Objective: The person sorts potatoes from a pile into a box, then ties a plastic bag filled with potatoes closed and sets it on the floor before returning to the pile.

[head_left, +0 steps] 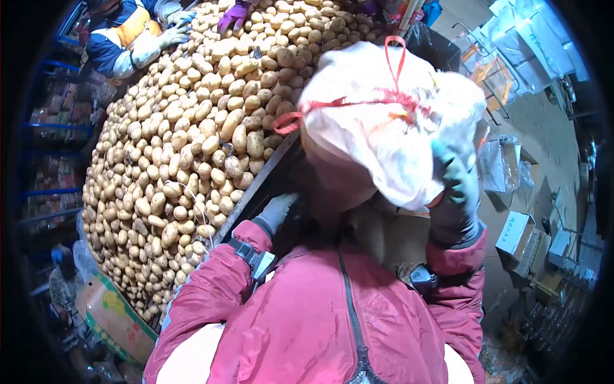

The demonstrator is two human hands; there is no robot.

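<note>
A big white plastic bag (364,134), tied with red string, is in front of my chest, over the edge of the potato table. My right hand (455,182), in a grey-green glove, grips the right side of the bag, its fingertips partly lost in the folds. My left hand (279,212), in a light grey glove, is low beside the table edge (259,182), just under the bag's left side. Shadow hides its fingers, so their hold does not show. Potatoes (185,137) lie heaped on the table to the left.
Across the heap, a co-worker's light gloves (163,41) and another person's purple glove (233,16) touch the potatoes. A printed carton (112,313) stands at lower left. On the right floor are cardboard boxes (517,233) and plastic-wrapped stacks (502,163).
</note>
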